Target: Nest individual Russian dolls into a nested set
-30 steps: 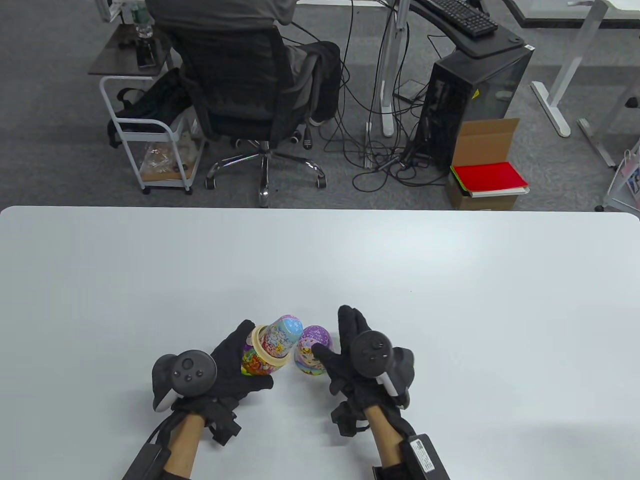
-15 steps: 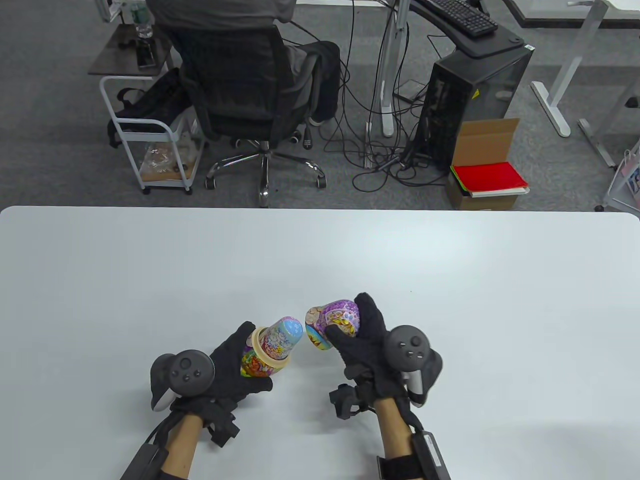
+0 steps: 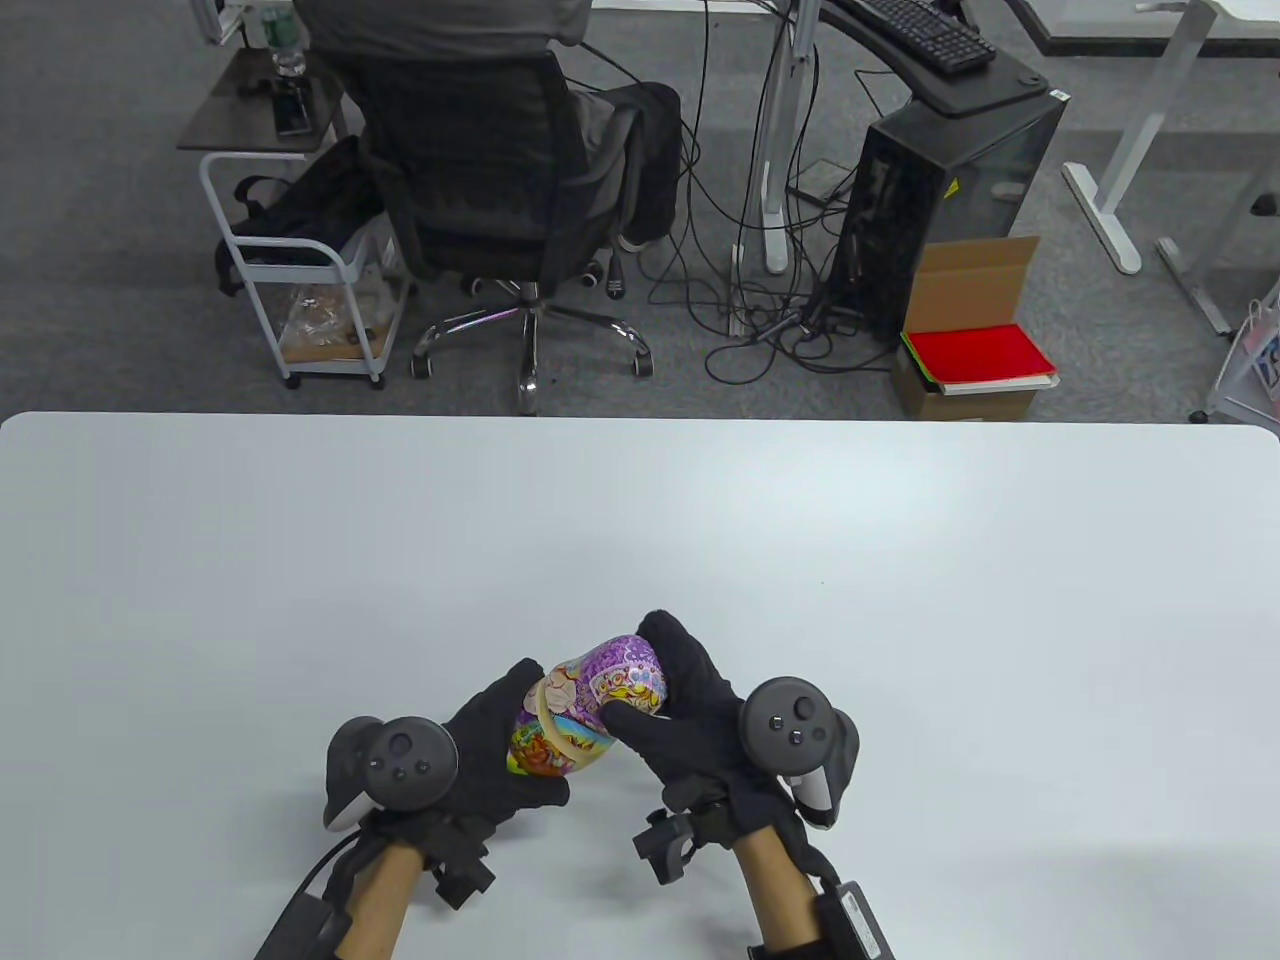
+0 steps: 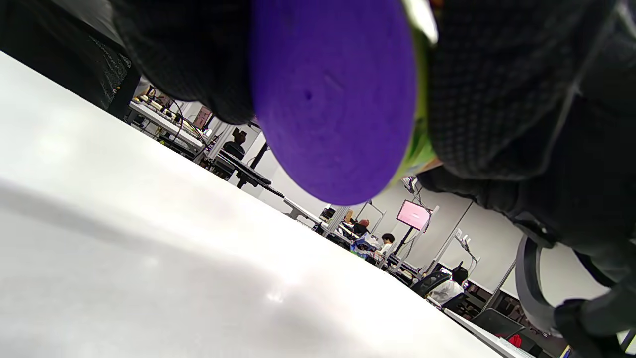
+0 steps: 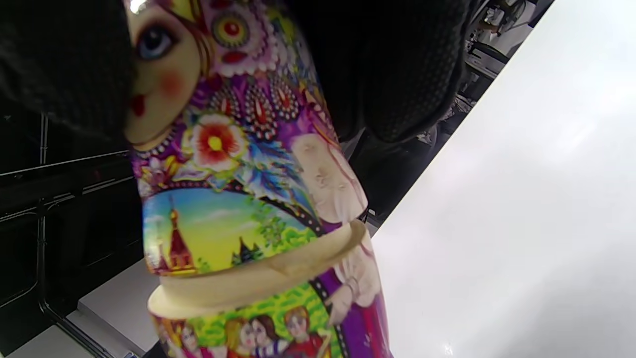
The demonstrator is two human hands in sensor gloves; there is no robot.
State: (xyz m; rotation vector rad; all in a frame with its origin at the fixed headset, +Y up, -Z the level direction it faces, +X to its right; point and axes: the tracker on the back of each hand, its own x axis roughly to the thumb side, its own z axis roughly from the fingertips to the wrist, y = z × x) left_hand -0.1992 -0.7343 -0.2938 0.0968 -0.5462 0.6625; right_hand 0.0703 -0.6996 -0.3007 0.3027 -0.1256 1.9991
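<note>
- Left hand [image 3: 490, 745] grips the doll's lower half [image 3: 548, 750] above the bench [image 3: 900, 600].
- Right hand [image 3: 690, 710] grips the purple upper half [image 3: 620, 680], seated on the lower half's rim.

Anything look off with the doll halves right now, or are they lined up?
Not closed yet. The purple top half sits over the bottom half with the pale wooden lip exposed and a gap wider on one side, so it looks slightly askew. Right hand holds the top, left hand the bottom, above the table. No damage visible.
</note>
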